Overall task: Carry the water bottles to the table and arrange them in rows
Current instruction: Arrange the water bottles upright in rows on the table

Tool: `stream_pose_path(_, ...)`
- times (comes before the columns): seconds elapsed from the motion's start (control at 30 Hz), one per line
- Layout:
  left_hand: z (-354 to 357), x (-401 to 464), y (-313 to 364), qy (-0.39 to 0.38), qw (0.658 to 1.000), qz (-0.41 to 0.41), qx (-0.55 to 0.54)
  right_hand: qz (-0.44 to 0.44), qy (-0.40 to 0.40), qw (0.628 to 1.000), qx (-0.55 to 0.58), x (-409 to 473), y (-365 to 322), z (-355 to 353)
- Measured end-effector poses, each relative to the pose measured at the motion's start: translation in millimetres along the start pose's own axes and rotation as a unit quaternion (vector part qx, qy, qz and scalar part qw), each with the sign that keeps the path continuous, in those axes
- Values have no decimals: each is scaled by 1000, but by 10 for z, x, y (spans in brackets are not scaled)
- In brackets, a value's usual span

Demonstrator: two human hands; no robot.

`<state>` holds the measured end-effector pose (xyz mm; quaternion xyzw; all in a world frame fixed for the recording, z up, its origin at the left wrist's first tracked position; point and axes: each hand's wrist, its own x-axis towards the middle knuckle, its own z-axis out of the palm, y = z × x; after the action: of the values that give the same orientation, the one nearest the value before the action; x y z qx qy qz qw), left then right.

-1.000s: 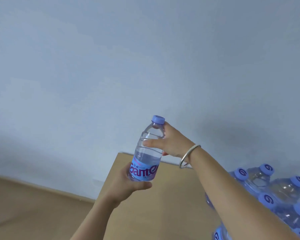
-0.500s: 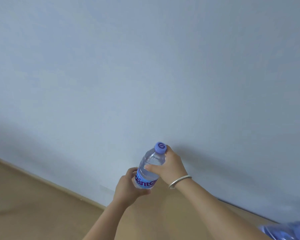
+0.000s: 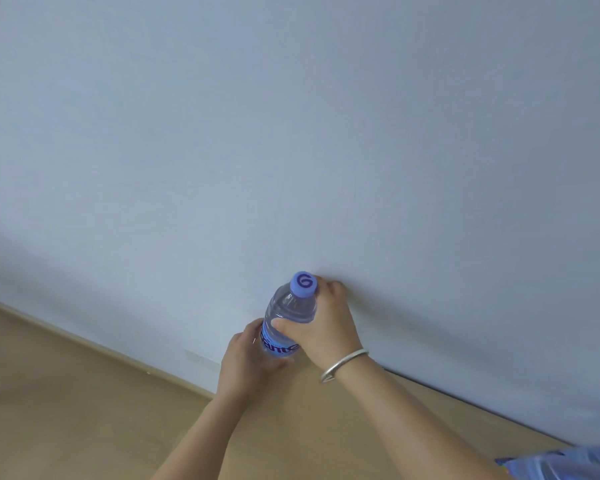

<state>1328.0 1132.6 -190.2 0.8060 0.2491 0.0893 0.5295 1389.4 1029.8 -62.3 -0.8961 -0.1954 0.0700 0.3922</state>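
Since the earlier frames the water bottle (image 3: 289, 318) and both hands have dropped lower toward the counter (image 3: 326, 424), the pack of bottles at right has slid almost out of view, and the cap now shows its top face. Far left, the floor (image 3: 49, 375) runs tan along a pale baseboard (image 3: 94, 348) under a plain grey-blue wall (image 3: 291, 133). A white wall outlet (image 3: 201, 358) sits low on the wall just left of the hands. The left hand (image 3: 246, 363) wraps the bottle's lower half, grip curled round the blue label, fingers on the far side, thumb near the front. The bottle stands roughly upright, tilted slightly left, over the counter's far left corner close to the wall; its base is hidden behind the left hand, so whether it touches the counter is hard to say. The blue cap (image 3: 303, 283) carries a swirl logo. The right hand (image 3: 321, 327) holds the upper body and shoulder of the bottle, thumb across the front, fingers curled behind near the cap. A silver bangle (image 3: 343, 364) rings the right wrist. At the bottom right corner a blurred edge of the plastic-wrapped bottle pack (image 3: 568, 465) lies on the counter, well apart from the held bottle.
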Motion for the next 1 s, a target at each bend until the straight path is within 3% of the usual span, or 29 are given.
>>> stream_pose_path(0.2, 0, -41, 33, -2, 1000, 23, 7, -2, 15, 999, -39, -29, 28, 41)
stream_pose_path(0.4, 5, -58, 180, -26, 994, -59, 86, 33, 41, 998, -40, -98, -9, 79)
stream_pose_path(0.57, 0, -310, 323, -45, 982, -141, 121, 39, 3, 990, -139, -419, 4, -126)
stream_pose_path(0.73, 202, -839, 366, -73, 964, -105, 231, 17, 42, 989, -140, -976, 227, -619)
stream_pose_path(0.83, 397, -1145, 522, -116, 968, -91, 204, 36, 105, 987, -115, -1282, 371, -973)
stream_pose_path(1.0, 828, -1555, 868, -205, 962, 6, 179, 73, 163, 979, -97, -1789, 556, -1440)
